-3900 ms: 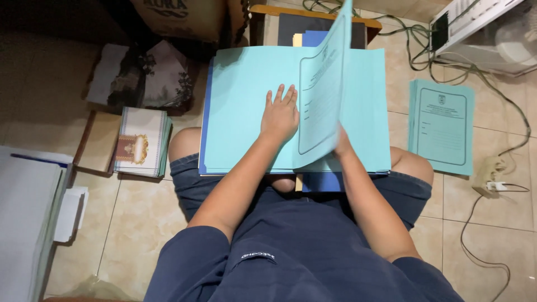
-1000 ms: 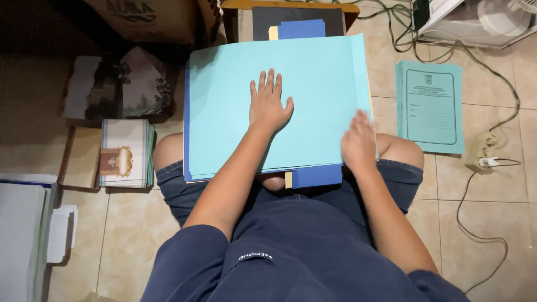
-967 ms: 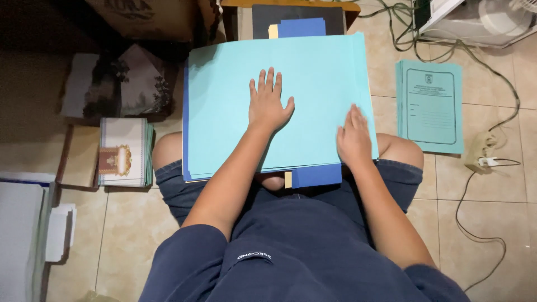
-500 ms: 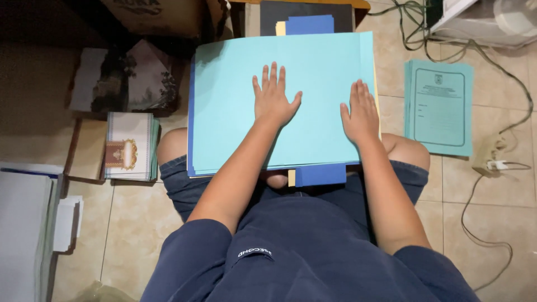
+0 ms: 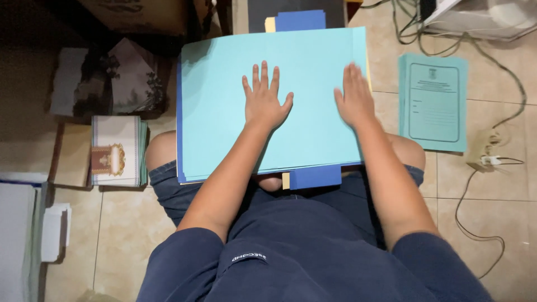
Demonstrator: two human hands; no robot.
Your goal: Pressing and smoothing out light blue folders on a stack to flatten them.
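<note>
A wide stack of light blue paper folders [image 5: 224,117] lies across my lap, with a darker blue folder [image 5: 313,178] sticking out underneath. My left hand [image 5: 265,100] rests flat on the middle of the top sheet, fingers spread. My right hand [image 5: 352,98] lies flat near the stack's right edge, fingers together and slightly blurred. Neither hand holds anything.
A teal printed folder [image 5: 433,100] lies on the tiled floor at right, beside a power cord and plug [image 5: 489,159]. Booklets [image 5: 114,150] and papers lie at left, a cardboard box [image 5: 140,14] at the back, a white appliance [image 5: 486,17] at the top right.
The raised sheet has been laid flat on the stack. My right hand slid from the lower right of the stack up along its right edge. My left hand stayed put.
</note>
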